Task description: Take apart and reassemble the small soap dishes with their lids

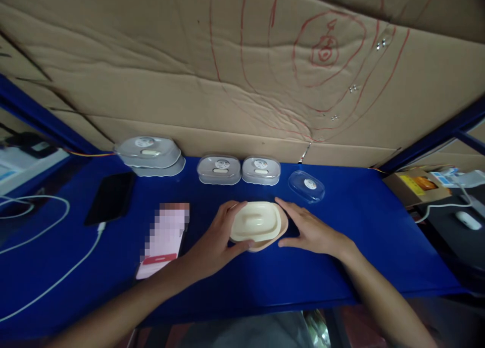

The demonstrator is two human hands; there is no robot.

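A cream oval dish (261, 219) with a short raised bar in its middle sits slightly askew on a beige oval base (265, 245), whose rim shows at the right and front. My left hand (217, 242) grips the left end, thumb at the front rim and fingers at the back. My right hand (308, 232) is spread around the right end, its index fingertip near the back rim and its thumb apart from the front. Behind them lies a clear oval lid (306, 186) with a round sticker.
Two lidded grey boxes (219, 170) stand along the cardboard wall (151, 95), and a stack of similar boxes (151, 156) is at left. A pink-screened phone (164, 242) and a black phone (110, 199) on a white cable lie left. A cardboard box (417, 186) is at right.
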